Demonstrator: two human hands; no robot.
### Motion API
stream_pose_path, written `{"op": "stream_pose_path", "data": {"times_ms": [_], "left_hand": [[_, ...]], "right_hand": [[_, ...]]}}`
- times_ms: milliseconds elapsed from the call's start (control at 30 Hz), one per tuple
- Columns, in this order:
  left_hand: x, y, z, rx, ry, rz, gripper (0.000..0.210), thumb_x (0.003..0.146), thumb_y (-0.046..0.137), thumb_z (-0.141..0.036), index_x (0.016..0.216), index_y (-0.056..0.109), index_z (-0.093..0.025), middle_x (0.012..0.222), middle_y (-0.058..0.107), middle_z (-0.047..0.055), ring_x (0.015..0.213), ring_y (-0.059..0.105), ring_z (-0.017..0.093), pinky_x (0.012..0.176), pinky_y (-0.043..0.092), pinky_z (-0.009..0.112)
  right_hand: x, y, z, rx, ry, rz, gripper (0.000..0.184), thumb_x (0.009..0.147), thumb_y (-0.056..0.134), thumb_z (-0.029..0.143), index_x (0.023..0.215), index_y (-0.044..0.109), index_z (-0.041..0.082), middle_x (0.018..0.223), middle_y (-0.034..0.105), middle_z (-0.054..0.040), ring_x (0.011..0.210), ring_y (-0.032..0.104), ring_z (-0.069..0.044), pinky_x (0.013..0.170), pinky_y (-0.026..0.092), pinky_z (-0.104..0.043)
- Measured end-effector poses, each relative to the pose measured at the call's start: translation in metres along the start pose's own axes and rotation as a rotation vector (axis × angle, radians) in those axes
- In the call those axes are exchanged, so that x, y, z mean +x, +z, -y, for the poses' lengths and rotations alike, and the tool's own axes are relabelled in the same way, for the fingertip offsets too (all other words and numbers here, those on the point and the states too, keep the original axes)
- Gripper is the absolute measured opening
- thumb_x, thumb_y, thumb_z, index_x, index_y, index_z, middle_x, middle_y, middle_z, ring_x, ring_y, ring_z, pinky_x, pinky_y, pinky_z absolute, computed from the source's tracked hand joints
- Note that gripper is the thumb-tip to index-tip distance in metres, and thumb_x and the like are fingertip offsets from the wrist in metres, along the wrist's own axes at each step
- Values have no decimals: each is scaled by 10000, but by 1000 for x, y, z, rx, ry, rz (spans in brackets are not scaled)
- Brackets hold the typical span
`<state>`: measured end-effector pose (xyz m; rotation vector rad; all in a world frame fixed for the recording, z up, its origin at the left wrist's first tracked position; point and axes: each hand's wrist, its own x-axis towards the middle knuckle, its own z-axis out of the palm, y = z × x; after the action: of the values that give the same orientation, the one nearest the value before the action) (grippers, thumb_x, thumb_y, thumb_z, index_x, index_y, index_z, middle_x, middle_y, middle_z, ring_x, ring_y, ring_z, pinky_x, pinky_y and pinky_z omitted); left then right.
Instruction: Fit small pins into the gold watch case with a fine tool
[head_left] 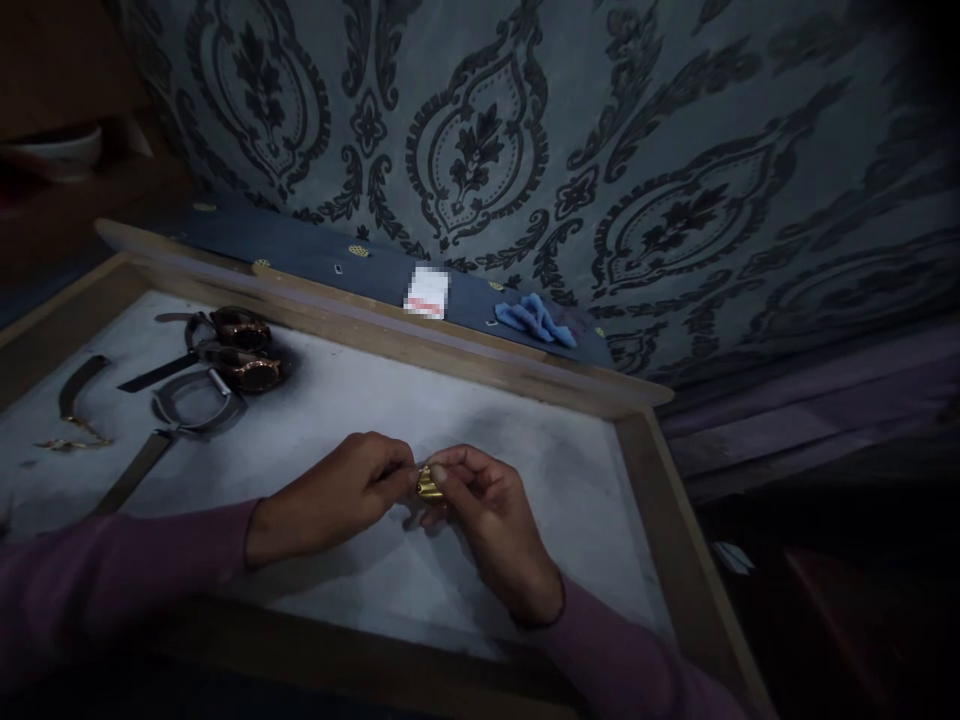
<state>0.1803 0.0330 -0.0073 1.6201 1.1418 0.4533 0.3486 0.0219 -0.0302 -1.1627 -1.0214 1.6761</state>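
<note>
Over the middle of the white-lined tray (570, 470), my right hand (499, 510) pinches a small gold-coloured metal piece (430, 486), which looks like a watch case. My left hand (341, 495) meets its left edge with thumb and fingertips pressed together. Whatever those left fingertips hold is too small or hidden to make out. Some of the gold piece is covered by my right thumb and fingers.
Several watches with dark straps (251, 355) lie in the tray's far left, beside a looped grey strap (199, 405). A loose strap with a gold chain (82, 390) is farther left. Behind the raised wooden rim are a white packet (427, 291) and a crumpled blue cloth (536, 320).
</note>
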Motion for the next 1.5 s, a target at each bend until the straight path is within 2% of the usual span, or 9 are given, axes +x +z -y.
{"op": "stream_pose_path", "data": {"times_ms": [633, 1500], "left_hand": [[0, 1, -2, 65, 8, 5, 293, 883, 414, -214, 640, 558, -137, 474, 448, -54, 441, 411, 76, 470, 300, 197], [1, -1, -1, 29, -12, 0, 283, 875, 420, -260, 662, 563, -139, 542, 424, -45, 491, 381, 83, 460, 278, 187]], "right_hand": [[0, 0, -7, 12, -5, 44, 196, 729, 763, 335, 732, 685, 155, 614, 676, -7, 509, 612, -117, 453, 542, -221], [1, 0, -2, 2, -13, 16, 181, 725, 761, 327, 743, 686, 164, 640, 685, -9, 528, 616, -118, 468, 548, -219]]}}
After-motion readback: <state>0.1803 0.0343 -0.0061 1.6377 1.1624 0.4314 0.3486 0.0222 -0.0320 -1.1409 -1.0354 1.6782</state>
